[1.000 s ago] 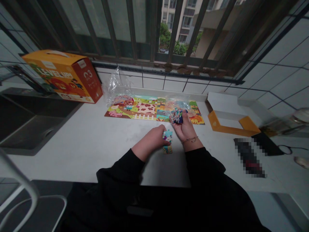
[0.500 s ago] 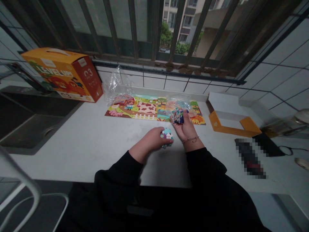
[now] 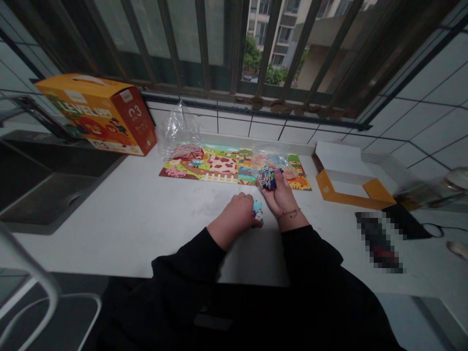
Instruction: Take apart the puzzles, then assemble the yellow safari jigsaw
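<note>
While the right hand holds up a thick stack of pieces over the near edge of a colourful picture strip, the left hand is nearer and to the left, its fingers closed on some teal puzzle pieces. How many are in that grip cannot be told, nor whether they touch the white tabletop. The right hand's fingers grasp the stack, thumb on its right side, the many thin edges showing. The two hands are near each other but apart, and a thin bracelet circles the right wrist.

The strip lies flat across the far part of the tabletop, with a barn and a spotted cow on its left half. One clear plastic wrapper stands crumpled at its far left end; another wrapper lies over its right half. To the far left, an orange carton with a handle stands upright beside the dark sink. Right of the strip sits an open yellow-and-white box, and nearer, at the right, are a flat black item and a pixelated dark object.
</note>
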`<state>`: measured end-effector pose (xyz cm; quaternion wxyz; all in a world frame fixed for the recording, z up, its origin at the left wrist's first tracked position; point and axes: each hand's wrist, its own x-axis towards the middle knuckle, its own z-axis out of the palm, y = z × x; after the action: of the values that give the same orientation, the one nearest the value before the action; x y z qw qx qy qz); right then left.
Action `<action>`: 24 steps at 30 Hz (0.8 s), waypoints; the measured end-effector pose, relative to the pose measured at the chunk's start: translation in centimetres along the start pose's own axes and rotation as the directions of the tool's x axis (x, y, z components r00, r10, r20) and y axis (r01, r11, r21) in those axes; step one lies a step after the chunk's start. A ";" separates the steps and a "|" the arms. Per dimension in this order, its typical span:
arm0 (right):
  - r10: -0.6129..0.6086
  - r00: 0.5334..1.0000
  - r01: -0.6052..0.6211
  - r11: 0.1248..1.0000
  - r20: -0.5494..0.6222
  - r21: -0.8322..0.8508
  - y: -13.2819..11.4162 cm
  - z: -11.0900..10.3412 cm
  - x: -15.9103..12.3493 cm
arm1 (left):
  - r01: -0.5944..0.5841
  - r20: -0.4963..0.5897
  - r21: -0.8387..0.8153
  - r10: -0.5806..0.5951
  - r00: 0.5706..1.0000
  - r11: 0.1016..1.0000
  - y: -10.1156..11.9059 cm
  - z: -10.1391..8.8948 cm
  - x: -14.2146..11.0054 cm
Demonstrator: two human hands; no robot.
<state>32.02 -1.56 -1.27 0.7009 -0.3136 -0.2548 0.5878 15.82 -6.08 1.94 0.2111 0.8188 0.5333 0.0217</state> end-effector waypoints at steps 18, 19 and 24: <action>0.068 0.934 0.080 0.918 0.352 -0.389 1.8 0.3 -1.6 | -0.159 -0.318 -0.782 -0.166 0.933 0.603 -8.5 0.7 3.7; 0.057 0.937 0.081 0.925 0.343 -0.372 1.9 0.3 -1.6 | -0.177 -0.324 -0.797 -0.162 0.932 0.577 -8.3 0.8 3.7; 0.063 0.957 0.013 0.966 0.284 -0.258 1.7 1.0 -1.7 | -0.199 -0.359 -0.822 -0.212 0.909 0.534 -6.9 1.2 4.0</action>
<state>29.83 -2.95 -1.88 0.6017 -0.3156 -0.4248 0.5983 11.87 -0.58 -2.45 0.4610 0.5871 0.4906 0.4496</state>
